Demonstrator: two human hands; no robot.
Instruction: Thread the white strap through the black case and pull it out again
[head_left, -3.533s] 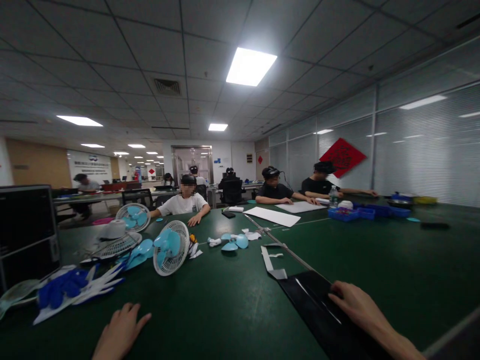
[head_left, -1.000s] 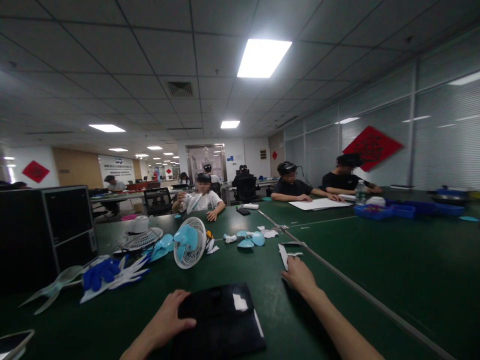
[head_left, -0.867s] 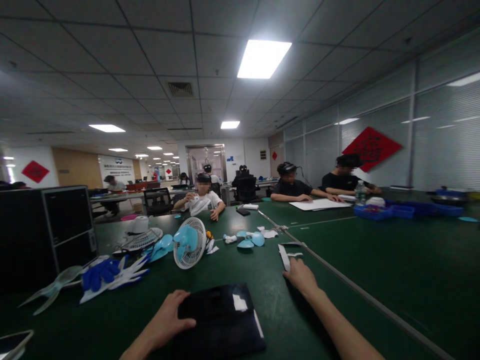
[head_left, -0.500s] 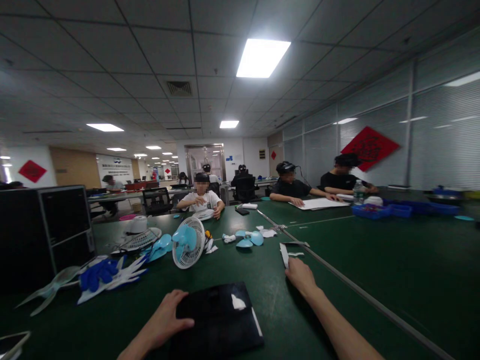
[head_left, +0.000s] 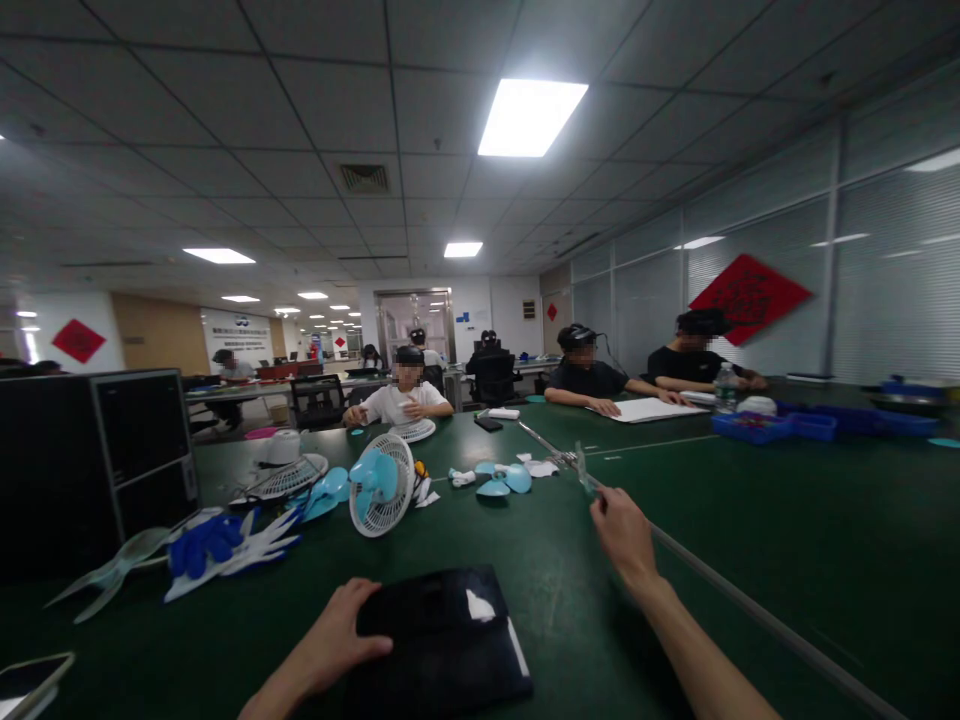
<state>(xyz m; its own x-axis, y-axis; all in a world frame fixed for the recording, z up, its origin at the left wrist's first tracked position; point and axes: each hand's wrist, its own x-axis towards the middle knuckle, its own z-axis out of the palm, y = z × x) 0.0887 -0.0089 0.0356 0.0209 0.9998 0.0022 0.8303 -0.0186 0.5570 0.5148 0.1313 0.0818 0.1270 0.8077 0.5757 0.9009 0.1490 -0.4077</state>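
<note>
A person's left hand [head_left: 337,635] rests flat, fingers spread, on the near edge of a black folder [head_left: 439,635] lying on the green table [head_left: 787,530]. The right hand [head_left: 621,530], raised off the table, pinches a thin clear strip [head_left: 581,462]. The step looks like lifting the strip clear; carrying it onward would call for a steady pinch. One small upright desk fan [head_left: 382,485] stands beyond; three seated people face this way.

Flat black folder [head_left: 442,640]; lifted clear strip [head_left: 581,465]
</note>
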